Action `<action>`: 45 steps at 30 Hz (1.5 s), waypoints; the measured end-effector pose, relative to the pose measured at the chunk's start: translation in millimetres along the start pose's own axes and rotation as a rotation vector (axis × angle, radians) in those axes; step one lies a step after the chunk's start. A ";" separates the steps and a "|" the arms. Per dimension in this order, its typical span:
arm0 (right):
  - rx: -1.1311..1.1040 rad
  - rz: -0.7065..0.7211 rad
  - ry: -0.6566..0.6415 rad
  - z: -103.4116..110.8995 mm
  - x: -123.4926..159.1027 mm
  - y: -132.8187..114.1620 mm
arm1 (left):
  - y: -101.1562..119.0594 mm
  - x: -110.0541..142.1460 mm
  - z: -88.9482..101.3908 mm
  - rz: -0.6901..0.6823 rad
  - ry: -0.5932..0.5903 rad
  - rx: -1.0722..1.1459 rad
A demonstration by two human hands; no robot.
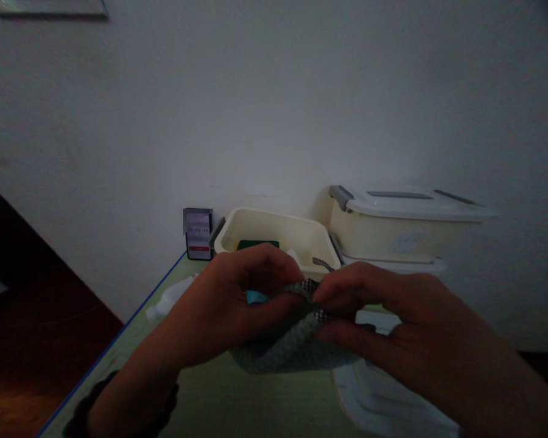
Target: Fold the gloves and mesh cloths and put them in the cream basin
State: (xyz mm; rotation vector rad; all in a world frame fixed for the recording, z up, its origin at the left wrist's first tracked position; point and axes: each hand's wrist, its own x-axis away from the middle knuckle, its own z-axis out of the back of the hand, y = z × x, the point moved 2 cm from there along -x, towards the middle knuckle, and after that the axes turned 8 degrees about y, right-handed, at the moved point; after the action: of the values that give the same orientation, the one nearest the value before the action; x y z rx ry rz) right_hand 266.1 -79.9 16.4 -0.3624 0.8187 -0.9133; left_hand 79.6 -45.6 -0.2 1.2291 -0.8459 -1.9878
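A grey-green fabric pouch (283, 353) with black-and-white checked trim hangs between my two hands above the green table. My left hand (242, 298) pinches the pouch's upper edge from the left, thumb and fingers close together. From the right, my right hand (374, 310) grips the checked trim at the same edge, fingertips almost meeting the left ones. A small blue thing (256, 297) shows behind my left thumb; I cannot make out what it is. The pouch's inside is mostly hidden by the fingers.
Behind my hands stands an open cream bin (278, 222) holding a dark green item (258, 244) and a checked strap (322, 263). A lidded box (383, 234) is at the right, a phone (199, 234) at the back left. A white item (167, 299) lies near the table's left edge.
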 end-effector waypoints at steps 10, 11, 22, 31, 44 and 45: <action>-0.004 0.059 0.006 -1.7 -0.2 -3.3 | 1.2 -0.1 -0.7 0.107 -0.061 0.108; -0.001 0.049 0.022 -1.9 -0.2 -3.4 | 1.0 0.2 -0.2 0.113 -0.083 0.126; 0.013 -0.061 0.106 -6.5 -1.2 -0.4 | 5.7 3.0 7.3 0.053 -0.183 0.112; 0.038 -0.070 0.086 -5.0 0.0 -0.7 | 3.9 3.2 7.9 0.000 -0.187 -0.005; 0.154 -0.001 0.138 -7.8 3.0 -10.2 | 5.0 4.4 8.9 -0.092 -0.207 -0.050; 0.153 0.012 0.141 -7.6 3.4 -10.8 | 4.6 4.4 9.0 -0.092 -0.198 -0.054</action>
State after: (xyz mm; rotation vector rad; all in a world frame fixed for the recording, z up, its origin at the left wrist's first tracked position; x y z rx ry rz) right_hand 255.5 -88.5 16.3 -0.1606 0.8729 -0.9916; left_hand 70.6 -50.1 4.4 1.0702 -0.8368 -2.2201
